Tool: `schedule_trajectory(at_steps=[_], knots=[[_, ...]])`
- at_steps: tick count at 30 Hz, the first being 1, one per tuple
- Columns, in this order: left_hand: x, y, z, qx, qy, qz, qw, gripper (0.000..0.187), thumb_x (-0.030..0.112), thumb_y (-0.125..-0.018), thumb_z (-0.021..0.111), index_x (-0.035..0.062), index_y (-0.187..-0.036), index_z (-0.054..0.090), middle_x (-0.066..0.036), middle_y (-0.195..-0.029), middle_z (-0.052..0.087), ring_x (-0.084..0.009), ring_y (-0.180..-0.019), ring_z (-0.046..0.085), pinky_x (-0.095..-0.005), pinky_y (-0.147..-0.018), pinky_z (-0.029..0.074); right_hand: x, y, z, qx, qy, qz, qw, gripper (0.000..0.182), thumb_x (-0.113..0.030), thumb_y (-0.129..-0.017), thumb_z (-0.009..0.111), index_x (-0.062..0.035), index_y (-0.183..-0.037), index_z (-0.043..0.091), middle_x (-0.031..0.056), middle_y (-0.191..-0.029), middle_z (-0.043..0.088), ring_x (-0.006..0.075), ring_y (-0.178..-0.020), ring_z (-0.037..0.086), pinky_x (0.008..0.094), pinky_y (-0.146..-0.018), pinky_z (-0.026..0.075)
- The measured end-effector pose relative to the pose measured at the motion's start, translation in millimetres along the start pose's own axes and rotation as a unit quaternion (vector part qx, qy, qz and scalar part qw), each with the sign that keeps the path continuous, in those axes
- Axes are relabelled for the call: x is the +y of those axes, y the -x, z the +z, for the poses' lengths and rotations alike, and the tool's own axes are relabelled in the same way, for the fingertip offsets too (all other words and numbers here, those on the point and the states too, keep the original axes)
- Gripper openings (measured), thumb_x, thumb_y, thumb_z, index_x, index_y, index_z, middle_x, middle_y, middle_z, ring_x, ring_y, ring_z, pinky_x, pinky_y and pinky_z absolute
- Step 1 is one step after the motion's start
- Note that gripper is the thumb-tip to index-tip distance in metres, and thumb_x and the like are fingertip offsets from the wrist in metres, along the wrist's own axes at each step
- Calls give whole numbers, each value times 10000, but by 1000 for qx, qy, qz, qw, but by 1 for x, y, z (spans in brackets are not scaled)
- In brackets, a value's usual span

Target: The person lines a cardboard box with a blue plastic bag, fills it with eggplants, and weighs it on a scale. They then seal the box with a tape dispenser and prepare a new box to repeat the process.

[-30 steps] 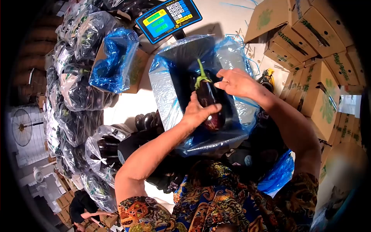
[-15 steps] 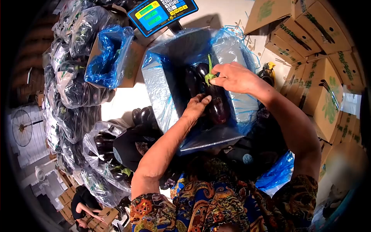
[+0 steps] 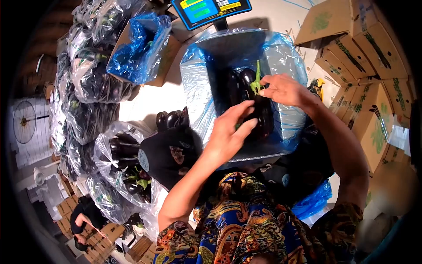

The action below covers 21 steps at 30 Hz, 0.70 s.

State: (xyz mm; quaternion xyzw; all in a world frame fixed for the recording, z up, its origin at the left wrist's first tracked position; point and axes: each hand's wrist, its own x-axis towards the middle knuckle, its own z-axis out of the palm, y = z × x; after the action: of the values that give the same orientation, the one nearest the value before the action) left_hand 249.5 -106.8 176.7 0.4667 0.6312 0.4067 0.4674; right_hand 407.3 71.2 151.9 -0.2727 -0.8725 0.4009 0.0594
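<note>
The eggplant under the right hand is glossy dark purple, nearly black, with a bright green stem. The box liner around it is translucent blue plastic (paler where light hits it). A second liner on the neighbouring carton is a deeper blue. The scale display has a blue face with yellow and green panels. The stacked cartons are tan cardboard printed in green. The person's shirt carries a busy pattern of blue, orange and yellow. The bags at the side are clear, showing dark purple eggplants.
</note>
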Motion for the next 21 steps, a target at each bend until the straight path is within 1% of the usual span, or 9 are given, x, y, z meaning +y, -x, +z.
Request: schedule_trajectory(at_steps=[2,5,8,10,13,14,15,20,21], knots=[[31,39,-32,37,67,-43,996,408,116,-921,607,3,-1305,523,-102,-1137,654,-168,-1064,605,-303,-929,466,1,-11,4,-71,68,89,991,287,-285,-851,636,-26,-973,618,221,-879,654,431,-874,615,494,-754,478],[41,90,-75,91,194,-41,976,400,122,-899,618,-23,-1264,543,-121,-1070,674,-166,-979,621,-314,-911,477,-3,-12,15,-107,138,92,980,336,-241,-889,622,20,-1094,570,189,-772,638,422,-835,599,467,-716,487],[37,130,-104,216,229,19,949,374,141,-862,627,-43,-1183,568,-135,-894,670,-185,-765,630,-298,-715,520,-3,-15,30,-110,185,52,975,324,-228,-896,600,17,-1105,562,207,-803,628,452,-801,597,504,-687,483],[39,144,-122,257,370,38,892,327,131,-875,606,-44,-1148,568,-119,-831,645,-176,-693,598,-279,-655,504,-5,-19,42,-118,216,95,965,344,-240,-891,601,15,-1118,560,229,-930,624,438,-933,583,513,-783,464],[37,140,-136,290,295,13,910,278,116,-906,581,-37,-1138,569,-106,-815,629,-163,-673,574,-274,-643,495,-12,-36,46,-154,203,155,954,371,-251,-872,619,1,-1141,572,232,-1075,615,406,-1097,535,479,-926,432],[39,140,-138,318,281,-6,906,258,91,-909,572,-31,-1135,579,-102,-825,628,-159,-701,584,-281,-674,501,17,-29,58,-101,216,86,967,393,-261,-860,633,-21,-1168,582,218,-1119,612,391,-1088,550,454,-937,444],[37,141,-141,334,255,-3,907,275,110,-905,585,-35,-1139,573,-94,-843,613,-154,-732,575,-281,-669,484,28,-14,59,1,235,-122,964,404,-260,-852,641,-41,-1186,586,206,-1118,613,384,-1070,559,443,-931,448],[-38,182,-178,328,183,-95,922,240,145,-916,592,-12,-1096,610,-69,-851,648,-136,-756,596,-265,-707,478,6,-23,56,-135,206,12,969,404,-191,-811,681,-30,-1164,567,220,-1057,604,413,-1019,559,461,-866,473],[-59,195,-184,349,159,-123,915,230,143,-915,595,-5,-1090,616,-61,-864,655,-128,-758,598,-261,-702,477,24,-14,60,-94,203,-78,972,394,-150,-795,692,-23,-1147,569,224,-1062,604,421,-1005,562,467,-859,471]])
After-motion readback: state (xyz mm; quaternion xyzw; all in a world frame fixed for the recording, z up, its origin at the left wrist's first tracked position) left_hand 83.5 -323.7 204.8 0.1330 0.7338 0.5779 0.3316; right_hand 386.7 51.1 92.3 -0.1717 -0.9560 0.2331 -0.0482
